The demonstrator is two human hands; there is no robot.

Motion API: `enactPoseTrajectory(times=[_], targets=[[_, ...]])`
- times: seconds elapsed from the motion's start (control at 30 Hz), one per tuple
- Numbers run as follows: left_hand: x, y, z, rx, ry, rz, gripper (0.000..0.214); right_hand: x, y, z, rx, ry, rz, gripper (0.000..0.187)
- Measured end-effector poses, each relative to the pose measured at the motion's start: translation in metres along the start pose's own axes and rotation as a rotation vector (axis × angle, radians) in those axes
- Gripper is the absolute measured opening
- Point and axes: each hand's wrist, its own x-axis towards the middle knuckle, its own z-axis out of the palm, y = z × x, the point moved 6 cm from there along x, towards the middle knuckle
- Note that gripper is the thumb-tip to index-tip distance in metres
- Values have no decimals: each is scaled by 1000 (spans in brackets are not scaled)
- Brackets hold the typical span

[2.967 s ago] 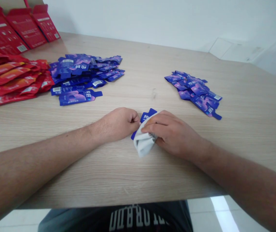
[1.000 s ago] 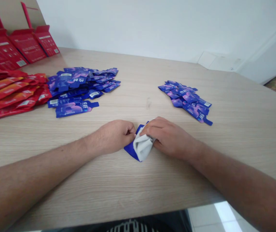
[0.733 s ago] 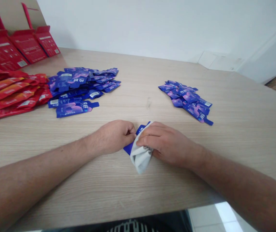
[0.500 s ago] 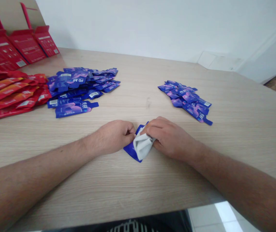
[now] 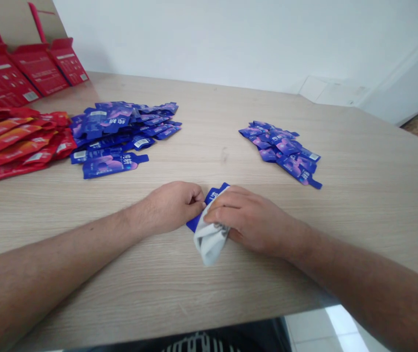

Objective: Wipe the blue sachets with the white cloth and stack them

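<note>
Far left, red cardboard cartons [image 5: 3, 73] stand open at the back corner of the light wood bench [image 5: 341, 234], and a heap of red sachets [image 5: 18, 142] lies in front of them. Just beside that sits a big pile of blue sachets [image 5: 121, 124], with one blue sachet [image 5: 109, 166] lying at its front edge.

Centre of the bench now: the left hand [image 5: 170, 205] is curled almost shut, pinching the edge of a blue sachet [image 5: 212, 196]. That sachet lies low over the bench, right between the two hands and partly covered. The right hand [image 5: 249, 217] is closed over a bunched white cloth [image 5: 209, 243], pressing it onto the sachet, with the cloth's end poking out toward the person. Further right, well apart from the hands, sits a smaller pile of blue sachets [image 5: 280, 154].
</note>
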Motion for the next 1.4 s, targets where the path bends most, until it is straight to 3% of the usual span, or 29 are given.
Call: enactPoseTrajectory(times=[0.13,0.3,0.47,0.63,0.8,0.93,1.1,1.3,1.4], targets=[[0,-1,-1,7,18,-9,18,0,12,-3,-65,39,119,23],[0,2,-1,-10,-2,2,20,-1,2,0,-14,19,-16,24],[0,1,-1,9,17,-16,19,-1,14,-3,-66,46,119,23],[0,2,0,-6,-3,3,20,-1,3,1,-12,9,-22,23],[0,2,-2,0,10,-5,18,-2,14,-3,-55,52,108,22],[-1,2,0,-14,-4,0,20,-2,6,0,-27,18,-4,22],[0,1,-1,0,20,8,18,-2,17,-2,-68,42,114,26],[0,2,1,-38,12,26,18,-3,-2,4,18,8,-37,26],[-1,3,1,-44,28,18,18,-5,14,-1,18,73,35,32]])
